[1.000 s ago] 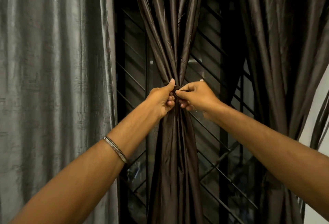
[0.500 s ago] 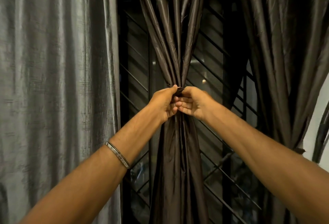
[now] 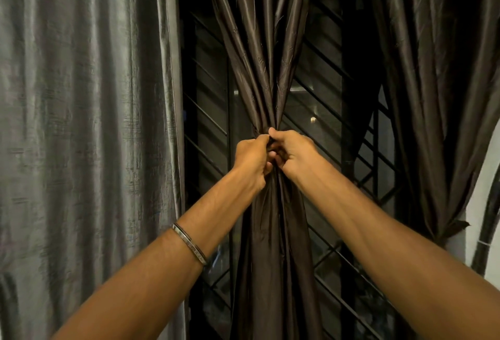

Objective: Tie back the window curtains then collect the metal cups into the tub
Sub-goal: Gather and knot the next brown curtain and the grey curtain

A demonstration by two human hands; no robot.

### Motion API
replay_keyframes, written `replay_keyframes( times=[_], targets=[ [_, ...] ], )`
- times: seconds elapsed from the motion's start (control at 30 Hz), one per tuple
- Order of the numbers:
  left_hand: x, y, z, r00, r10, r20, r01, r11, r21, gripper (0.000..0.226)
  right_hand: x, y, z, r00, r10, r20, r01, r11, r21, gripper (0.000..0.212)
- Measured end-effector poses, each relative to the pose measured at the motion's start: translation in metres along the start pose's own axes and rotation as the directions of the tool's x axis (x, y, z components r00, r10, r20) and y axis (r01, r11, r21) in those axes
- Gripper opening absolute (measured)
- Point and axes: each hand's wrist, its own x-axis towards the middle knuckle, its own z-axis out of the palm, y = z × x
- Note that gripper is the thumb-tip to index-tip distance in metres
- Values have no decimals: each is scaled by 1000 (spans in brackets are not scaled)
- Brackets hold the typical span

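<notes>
**A:** Where is the curtain being worked on?

**B:** The dark brown curtain (image 3: 266,55) hangs down the middle, gathered into a narrow waist just above the centre of the view. Both hands meet at that waist.

**A:** How are the hands set?

**B:** The left hand (image 3: 253,159) has its fingers curled round the bunched cloth from the 9 o'clock side. The right hand (image 3: 290,154) comes in from 3 o'clock, thumb on top, fingers curled and pinching at the same gathered point. The knuckles of the two touch. Whether a tie band sits under the fingers, I cannot tell.

**A:** What differs from half a second ago?

**B:** Little. Both hands stay clamped at the same spot on the curtain; the right thumb now stands higher over the gather, and the fingers look more tightly tucked. A second ago the right forefinger was stretched out flat; now it is curled in.

**A:** What else is around?

**B:** A grey curtain (image 3: 81,123) fills the side at 9 o'clock. Another dark brown curtain (image 3: 438,82) hangs at 3 o'clock, drawn in low down. Behind them a window grille (image 3: 324,69) with slanted bars shows dark. A metal bangle (image 3: 190,243) circles the left forearm.
</notes>
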Motion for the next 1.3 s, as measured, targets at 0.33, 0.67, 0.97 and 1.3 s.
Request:
replay_keyframes(
  times=[0.33, 0.67, 0.97, 1.3],
  targets=[
    [5, -8, 1, 1000, -16, 10, 17, 992, -124, 14, -11, 5, -20, 957, -222, 188, 234, 971, -41, 22],
    [14, -20, 1, 1000, -2, 14, 5, 976, -216, 23, -1, 6, -25, 769, -551, 324, 629, 563, -536, 23],
    [21, -25, -10, 992, 125, 5, -124, 988, -88, 39, -1, -10, -25, 530, -742, 410, 669, 69, -740, 6],
    [34, -9, -38, 847, 515, 128, -495, 678, 544, 24, 29, -55, -33, 681, -672, 293, 567, 230, -791, 9]
  ],
)
